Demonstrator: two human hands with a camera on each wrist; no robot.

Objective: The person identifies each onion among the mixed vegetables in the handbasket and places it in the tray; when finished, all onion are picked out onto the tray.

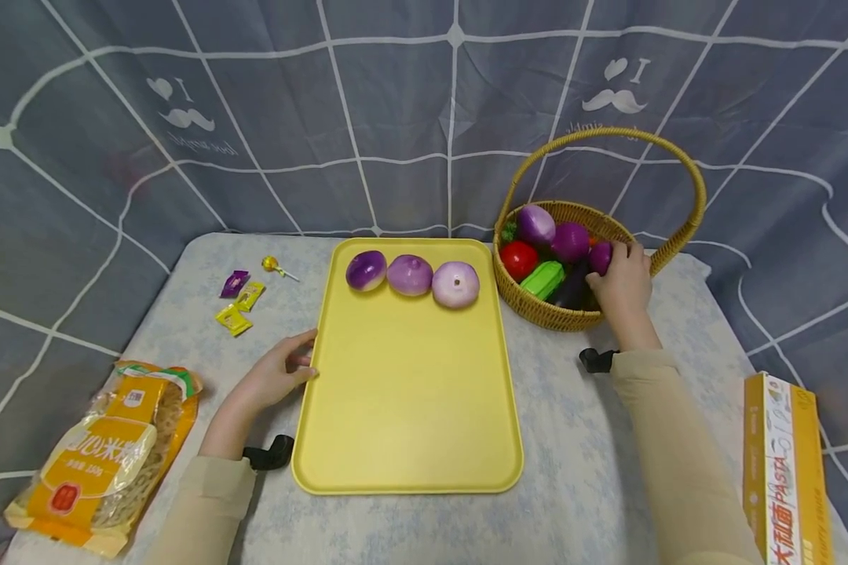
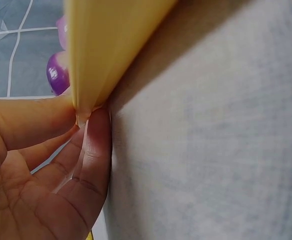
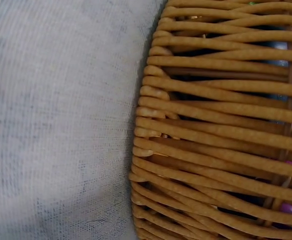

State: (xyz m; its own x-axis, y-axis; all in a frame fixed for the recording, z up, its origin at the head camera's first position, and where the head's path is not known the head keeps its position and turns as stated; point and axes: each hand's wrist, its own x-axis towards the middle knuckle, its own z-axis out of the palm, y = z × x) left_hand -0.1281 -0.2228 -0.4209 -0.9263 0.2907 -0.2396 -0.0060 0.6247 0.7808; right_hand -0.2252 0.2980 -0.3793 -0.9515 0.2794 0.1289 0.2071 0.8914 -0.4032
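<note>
My left hand (image 1: 280, 373) pinches the left rim of a yellow tray (image 1: 403, 392); in the left wrist view the thumb lies over the rim and the fingers under it. Along the tray's far end sit a dark purple onion (image 1: 366, 271), a lighter purple onion (image 1: 410, 275) and a pale one. Inside the wicker basket (image 1: 551, 315), my right hand (image 1: 625, 286) grips a small purple onion (image 1: 600, 256) between thumb and fingers. Around it lie more purple onions, a red tomato (image 1: 519, 260), a green vegetable (image 1: 544, 279) and a dark eggplant (image 1: 572, 289). Only basket weave and cloth show in the right wrist view.
The basket's tall handle (image 1: 608, 132) arches over its contents. Wrapped candies (image 1: 235, 319) and a lollipop (image 1: 272, 264) lie left of the tray. A bag of dry noodles (image 1: 106, 459) is at front left, a pasta box (image 1: 784, 471) at front right. A grey curtain hangs behind.
</note>
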